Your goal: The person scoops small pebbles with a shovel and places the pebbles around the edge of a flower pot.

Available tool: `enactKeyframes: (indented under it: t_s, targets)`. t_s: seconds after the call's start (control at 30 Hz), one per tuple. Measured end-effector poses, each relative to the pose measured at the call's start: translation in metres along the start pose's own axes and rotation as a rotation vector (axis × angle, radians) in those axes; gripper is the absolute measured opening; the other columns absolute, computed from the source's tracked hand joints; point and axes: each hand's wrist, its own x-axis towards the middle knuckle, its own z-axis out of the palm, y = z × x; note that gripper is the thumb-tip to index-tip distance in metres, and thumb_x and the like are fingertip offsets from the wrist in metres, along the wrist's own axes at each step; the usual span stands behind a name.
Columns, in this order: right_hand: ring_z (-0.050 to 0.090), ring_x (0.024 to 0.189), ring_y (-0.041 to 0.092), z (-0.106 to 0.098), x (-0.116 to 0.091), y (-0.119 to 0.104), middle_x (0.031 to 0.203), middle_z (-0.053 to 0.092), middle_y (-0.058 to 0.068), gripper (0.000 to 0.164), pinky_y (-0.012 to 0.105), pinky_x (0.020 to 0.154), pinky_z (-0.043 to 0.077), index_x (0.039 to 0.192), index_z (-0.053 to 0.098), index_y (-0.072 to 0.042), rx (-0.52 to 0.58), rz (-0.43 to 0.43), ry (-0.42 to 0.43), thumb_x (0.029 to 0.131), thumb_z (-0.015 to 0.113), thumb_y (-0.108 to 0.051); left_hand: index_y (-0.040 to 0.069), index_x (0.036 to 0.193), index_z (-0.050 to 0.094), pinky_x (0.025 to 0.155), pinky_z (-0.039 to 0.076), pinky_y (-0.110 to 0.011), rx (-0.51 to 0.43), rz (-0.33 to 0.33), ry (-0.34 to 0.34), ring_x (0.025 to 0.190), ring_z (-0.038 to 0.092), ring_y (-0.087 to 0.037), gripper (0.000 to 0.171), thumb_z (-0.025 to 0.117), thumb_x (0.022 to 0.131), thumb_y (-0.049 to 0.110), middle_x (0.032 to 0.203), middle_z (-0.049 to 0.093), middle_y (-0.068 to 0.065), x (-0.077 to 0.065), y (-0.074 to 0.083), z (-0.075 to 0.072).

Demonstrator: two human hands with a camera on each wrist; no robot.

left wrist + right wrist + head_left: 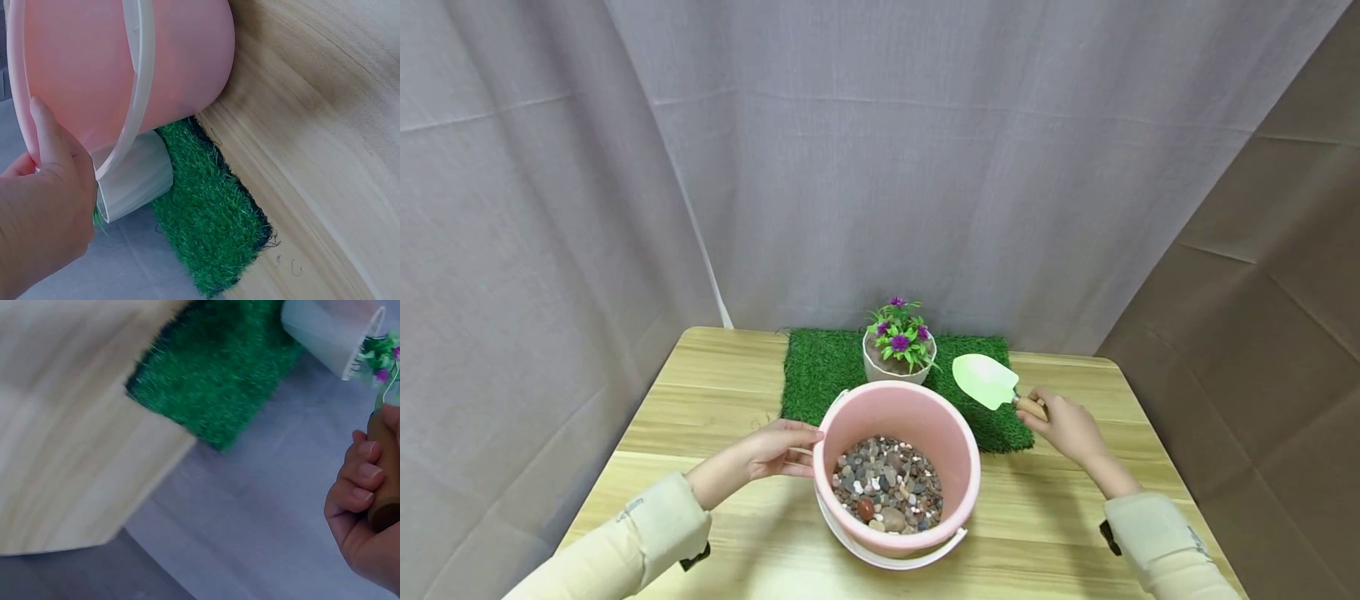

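A pink bucket stands before me with a layer of mixed pebbles inside. At its left side my left hand grips the rim, fingers against the outer wall, as the left wrist view also shows. My right hand holds a garden trowel by its wooden handle, well right of the bucket. The pale green blade points left, above the grass mat, and no pebbles show on it. The bucket's white handle hangs down at the front.
Behind the bucket, a white pot with a purple-flowered plant stands on a green artificial grass mat. The wooden table ends at a grey curtain. A brown curtain hangs on the right.
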Motion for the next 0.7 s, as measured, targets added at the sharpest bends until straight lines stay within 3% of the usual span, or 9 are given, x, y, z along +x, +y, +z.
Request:
enactKeyframes:
  t_s: [0.3, 0.57, 0.7]
  targets:
    - [0.042, 0.052, 0.01, -0.027, 0.009, -0.014, 0.061, 0.051, -0.002, 0.02, 0.021, 0.043, 0.036, 0.096, 0.062, -0.005, -0.024, -0.138, -0.008, 0.084, 0.069, -0.02, -0.016, 0.124, 0.046, 0.08, 0.062, -0.029, -0.013, -0.007, 0.02, 0.077, 0.068, -0.013, 0.04, 0.049, 0.094, 0.01, 0.09, 0.068, -0.01, 0.002, -0.002, -0.001]
    - [0.038, 0.054, 0.003, -0.04, 0.012, -0.035, 0.062, 0.046, -0.008, 0.015, 0.016, 0.045, 0.032, 0.085, 0.06, -0.012, -0.061, -0.293, -0.02, 0.082, 0.073, -0.02, -0.016, 0.123, 0.047, 0.08, 0.062, -0.026, -0.008, -0.006, 0.023, 0.077, 0.068, -0.013, 0.04, 0.051, 0.093, 0.01, 0.087, 0.067, -0.007, 0.002, -0.001, 0.0]
    - [0.034, 0.054, 0.001, -0.042, 0.014, -0.051, 0.06, 0.041, -0.01, 0.016, 0.015, 0.044, 0.029, 0.08, 0.058, -0.016, -0.077, -0.378, -0.073, 0.081, 0.073, -0.02, -0.017, 0.123, 0.048, 0.079, 0.062, -0.026, -0.006, -0.007, 0.038, 0.077, 0.068, -0.013, 0.039, 0.051, 0.094, 0.009, 0.086, 0.068, -0.007, 0.002, -0.001, 0.0]
